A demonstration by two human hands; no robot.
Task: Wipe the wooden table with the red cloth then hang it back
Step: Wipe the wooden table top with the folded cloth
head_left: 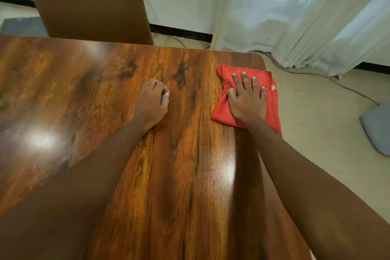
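A brown chair back (pixel 88 2) stands at the upper left of the frame, just behind the far edge of the wooden counter (pixel 95 95). White curtains (pixel 306 17) hang at the upper right and reach down to the pale floor (pixel 316 116). A thin dark cable (pixel 329 79) runs over the floor below the curtains, and a grey cushion (pixel 377 131) lies at the right edge of the frame. At the far left, behind the chair, a grey-blue rug (pixel 21 26) is partly visible. The surface of the counter is glossy and shows bright reflections at the left and at the centre. Nothing lies on it between the two hands.

The red cloth (pixel 272 110) lies folded on the counter at the centre right of the frame, near the right edge and the rounded far corner. A small pale label shows at its right side. The right hand (pixel 247 99) lies flat and open on the cloth, fingers spread, palm pressing down on it. The left hand (pixel 153 101) rests on the bare wood at the centre of the frame, with fingers curled loosely inward; it holds nothing and is well apart from the cloth.
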